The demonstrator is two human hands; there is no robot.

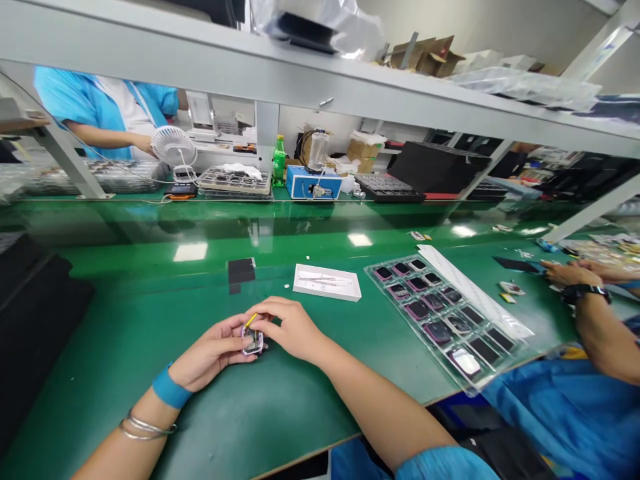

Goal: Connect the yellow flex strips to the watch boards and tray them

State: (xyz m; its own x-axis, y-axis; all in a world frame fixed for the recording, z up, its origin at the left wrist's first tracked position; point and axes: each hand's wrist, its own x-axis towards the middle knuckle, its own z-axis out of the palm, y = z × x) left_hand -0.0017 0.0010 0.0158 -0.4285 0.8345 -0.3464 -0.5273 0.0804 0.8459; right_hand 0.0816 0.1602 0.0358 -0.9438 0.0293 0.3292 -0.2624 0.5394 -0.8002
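Observation:
Low over the green bench, my left hand [223, 348] grips a small watch-sized screen module [254, 343] between thumb and fingers. Its rim is pale with some purple, and dark parts show inside. A yellow strip [251, 320] sticks up from its upper edge. My right hand [285, 327] reaches over from the right, with thumb and fingers closed at the strip and the module's top edge. Whether the right fingers pinch the strip itself or only the module is hard to see. Beyond the hands lies a shallow white box [327, 283] with thin pieces in it.
Right of my hands, a clear tray [400, 313] holds several similar modules and dark sheets. Dark squares [241, 272] lie ahead. Black foam [35, 333] stands at left. A co-worker's hand [575, 275] is at far right; another person stands behind the shelf, near a white fan [173, 145].

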